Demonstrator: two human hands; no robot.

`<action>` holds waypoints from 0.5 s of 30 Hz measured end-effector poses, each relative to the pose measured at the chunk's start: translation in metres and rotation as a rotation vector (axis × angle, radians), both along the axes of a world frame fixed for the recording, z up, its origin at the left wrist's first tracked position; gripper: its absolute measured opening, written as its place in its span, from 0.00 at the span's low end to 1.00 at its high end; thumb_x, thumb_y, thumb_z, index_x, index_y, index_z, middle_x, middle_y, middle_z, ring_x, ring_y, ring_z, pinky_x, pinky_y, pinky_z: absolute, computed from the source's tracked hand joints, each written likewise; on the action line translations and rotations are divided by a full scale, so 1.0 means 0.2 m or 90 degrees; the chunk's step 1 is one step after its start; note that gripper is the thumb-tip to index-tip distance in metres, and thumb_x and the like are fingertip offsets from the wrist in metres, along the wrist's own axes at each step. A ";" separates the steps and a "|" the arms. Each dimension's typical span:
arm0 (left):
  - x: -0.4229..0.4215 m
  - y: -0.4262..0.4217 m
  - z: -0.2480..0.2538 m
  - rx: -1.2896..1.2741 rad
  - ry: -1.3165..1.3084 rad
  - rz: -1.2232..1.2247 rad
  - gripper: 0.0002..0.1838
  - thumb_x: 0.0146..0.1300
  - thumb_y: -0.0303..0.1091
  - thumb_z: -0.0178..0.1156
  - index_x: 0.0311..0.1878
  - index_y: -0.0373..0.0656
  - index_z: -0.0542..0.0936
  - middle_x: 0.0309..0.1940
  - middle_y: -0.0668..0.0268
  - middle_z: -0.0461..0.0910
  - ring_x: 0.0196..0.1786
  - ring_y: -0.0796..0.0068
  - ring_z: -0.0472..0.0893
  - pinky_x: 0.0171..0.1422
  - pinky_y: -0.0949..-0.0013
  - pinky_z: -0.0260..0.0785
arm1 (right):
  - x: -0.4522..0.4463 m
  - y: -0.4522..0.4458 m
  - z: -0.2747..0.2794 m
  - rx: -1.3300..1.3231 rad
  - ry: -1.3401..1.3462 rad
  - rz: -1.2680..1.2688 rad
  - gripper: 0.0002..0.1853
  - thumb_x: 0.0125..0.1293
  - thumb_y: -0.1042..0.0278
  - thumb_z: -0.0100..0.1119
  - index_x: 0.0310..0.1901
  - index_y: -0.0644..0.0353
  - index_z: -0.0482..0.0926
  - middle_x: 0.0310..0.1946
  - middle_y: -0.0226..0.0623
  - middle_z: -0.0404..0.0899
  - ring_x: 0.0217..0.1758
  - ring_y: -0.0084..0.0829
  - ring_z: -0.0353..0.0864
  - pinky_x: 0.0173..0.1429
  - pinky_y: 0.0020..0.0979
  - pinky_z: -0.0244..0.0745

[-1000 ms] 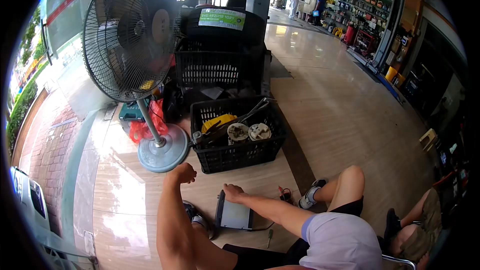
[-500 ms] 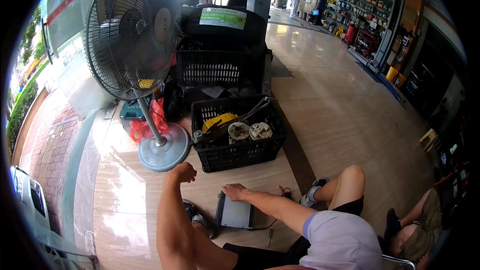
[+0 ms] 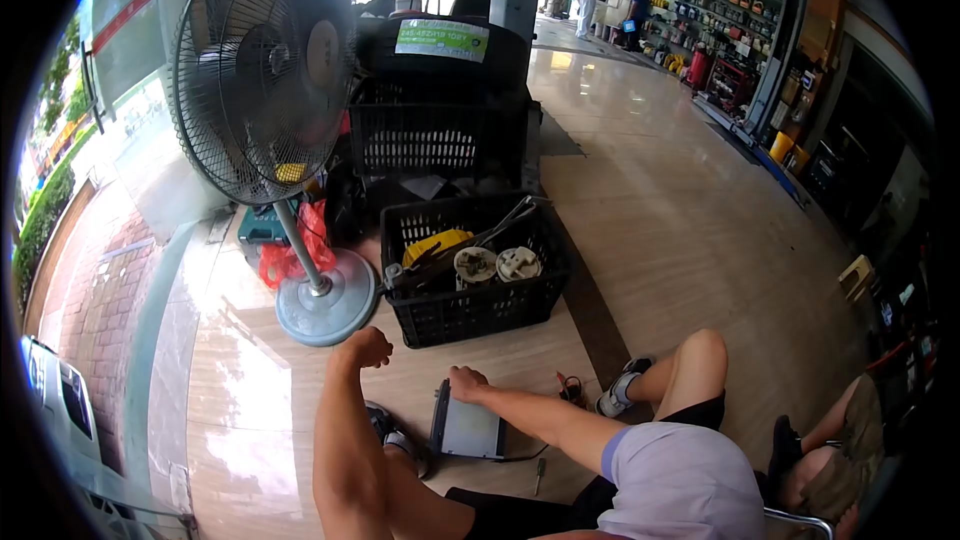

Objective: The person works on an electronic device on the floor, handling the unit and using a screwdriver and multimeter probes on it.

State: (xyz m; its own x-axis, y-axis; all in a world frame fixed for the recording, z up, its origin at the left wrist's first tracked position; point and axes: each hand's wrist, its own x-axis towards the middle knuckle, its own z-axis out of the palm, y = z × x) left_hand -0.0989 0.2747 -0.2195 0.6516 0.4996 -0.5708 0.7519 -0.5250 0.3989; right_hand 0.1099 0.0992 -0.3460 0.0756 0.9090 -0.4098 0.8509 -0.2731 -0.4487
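Observation:
My left hand [image 3: 373, 347] hangs in front of the black crate, its fingers curled in and nothing visible in them. A flat silver box [image 3: 472, 430] with a dark finned edge lies on the floor between my feet. My right hand [image 3: 466, 382] is at the top edge of this box, fingers bent and pressed together; what they hold, if anything, is too small to make out. A cable runs from the box's lower right corner. Just right of it lies a screwdriver [image 3: 540, 477], and beyond the box is a small red and black item [image 3: 571, 390].
A black crate [image 3: 480, 316] holds metal parts and a yellow object. Left of it stands a fan [image 3: 325, 297] on a round base, beside a red bag [image 3: 312, 240]. Tires and another crate are behind. A person's legs [image 3: 825, 445] show at the right.
My right hand was stretched flatter over the box's top edge half a second ago; its fingers are now drawn in more. My left hand has stayed in place.

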 end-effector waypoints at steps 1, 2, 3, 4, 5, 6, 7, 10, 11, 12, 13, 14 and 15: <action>-0.01 0.02 -0.03 0.027 0.000 -0.051 0.12 0.71 0.32 0.55 0.45 0.38 0.87 0.42 0.62 0.91 0.43 0.67 0.90 0.43 0.65 0.82 | 0.00 0.01 -0.02 -0.009 0.007 -0.017 0.20 0.65 0.68 0.55 0.57 0.69 0.74 0.51 0.61 0.83 0.54 0.61 0.83 0.58 0.53 0.80; -0.02 0.03 -0.06 0.039 0.008 -0.071 0.12 0.70 0.32 0.55 0.46 0.39 0.87 0.43 0.63 0.90 0.44 0.67 0.90 0.43 0.65 0.82 | 0.00 0.01 -0.03 -0.001 0.008 -0.021 0.21 0.64 0.68 0.56 0.56 0.69 0.74 0.50 0.62 0.83 0.54 0.61 0.84 0.58 0.53 0.80; -0.02 0.05 -0.09 0.051 0.016 -0.092 0.12 0.70 0.32 0.56 0.47 0.39 0.86 0.44 0.65 0.90 0.44 0.68 0.90 0.43 0.65 0.82 | 0.00 0.01 -0.06 0.007 0.008 -0.025 0.21 0.63 0.68 0.57 0.56 0.69 0.74 0.50 0.62 0.83 0.54 0.61 0.84 0.58 0.53 0.80; -0.01 0.04 -0.07 0.047 0.032 -0.082 0.12 0.70 0.31 0.56 0.47 0.40 0.86 0.44 0.65 0.90 0.45 0.68 0.90 0.43 0.66 0.82 | -0.01 0.01 -0.04 0.015 0.009 -0.028 0.21 0.62 0.67 0.58 0.55 0.70 0.75 0.50 0.63 0.83 0.54 0.61 0.84 0.58 0.53 0.80; -0.01 0.02 -0.05 0.043 0.048 -0.073 0.11 0.69 0.31 0.56 0.48 0.40 0.86 0.44 0.66 0.90 0.45 0.69 0.90 0.44 0.66 0.82 | -0.02 0.01 -0.03 0.023 0.001 -0.033 0.21 0.61 0.69 0.57 0.55 0.70 0.76 0.50 0.63 0.83 0.55 0.60 0.84 0.58 0.53 0.80; -0.01 0.02 -0.04 0.042 0.043 -0.074 0.11 0.69 0.31 0.56 0.47 0.40 0.86 0.44 0.66 0.90 0.45 0.69 0.90 0.44 0.66 0.82 | -0.03 0.00 -0.02 0.030 -0.008 -0.038 0.20 0.60 0.71 0.56 0.54 0.70 0.77 0.50 0.63 0.83 0.55 0.60 0.84 0.58 0.52 0.81; -0.02 0.02 -0.05 0.042 0.038 -0.075 0.11 0.69 0.30 0.56 0.47 0.40 0.86 0.44 0.66 0.90 0.45 0.69 0.90 0.44 0.66 0.82 | -0.04 0.00 -0.03 0.038 -0.017 -0.044 0.20 0.59 0.73 0.56 0.53 0.71 0.77 0.50 0.63 0.84 0.55 0.59 0.85 0.59 0.52 0.81; -0.04 0.03 -0.06 0.050 0.024 -0.104 0.11 0.69 0.30 0.56 0.47 0.40 0.86 0.44 0.65 0.90 0.44 0.69 0.90 0.44 0.67 0.82 | -0.03 0.01 -0.04 0.042 -0.013 -0.035 0.20 0.59 0.73 0.56 0.54 0.70 0.77 0.50 0.63 0.84 0.55 0.59 0.85 0.59 0.52 0.81; -0.05 0.03 -0.06 0.054 0.019 -0.118 0.11 0.69 0.30 0.56 0.47 0.40 0.86 0.43 0.65 0.90 0.44 0.70 0.90 0.44 0.66 0.82 | -0.02 0.02 -0.06 0.041 -0.013 -0.012 0.20 0.59 0.72 0.57 0.54 0.70 0.77 0.50 0.63 0.84 0.55 0.59 0.85 0.59 0.52 0.81; -0.05 0.03 -0.06 0.052 0.019 -0.105 0.11 0.69 0.30 0.56 0.47 0.40 0.86 0.43 0.65 0.90 0.44 0.69 0.90 0.44 0.66 0.83 | -0.01 0.02 -0.07 0.040 -0.014 0.010 0.20 0.59 0.72 0.57 0.54 0.69 0.77 0.50 0.63 0.84 0.56 0.59 0.85 0.59 0.52 0.81; -0.04 0.01 -0.03 0.050 0.019 -0.092 0.12 0.69 0.30 0.55 0.47 0.40 0.86 0.43 0.65 0.90 0.43 0.69 0.90 0.44 0.66 0.83 | -0.01 0.03 -0.07 0.039 -0.014 0.033 0.20 0.59 0.72 0.58 0.54 0.69 0.78 0.50 0.62 0.84 0.56 0.59 0.85 0.59 0.52 0.81; -0.04 0.00 0.00 0.047 0.020 -0.079 0.12 0.69 0.30 0.55 0.47 0.40 0.86 0.43 0.64 0.90 0.43 0.69 0.90 0.45 0.66 0.83 | -0.01 0.04 -0.07 0.023 -0.023 0.061 0.20 0.60 0.70 0.59 0.54 0.68 0.78 0.50 0.62 0.84 0.56 0.58 0.84 0.60 0.52 0.80; -0.04 -0.02 0.02 0.019 0.015 -0.032 0.12 0.69 0.30 0.54 0.47 0.39 0.86 0.42 0.64 0.90 0.43 0.69 0.90 0.45 0.66 0.83 | 0.00 0.05 -0.07 0.007 -0.032 0.088 0.20 0.60 0.69 0.60 0.54 0.68 0.78 0.51 0.62 0.83 0.57 0.58 0.84 0.60 0.52 0.80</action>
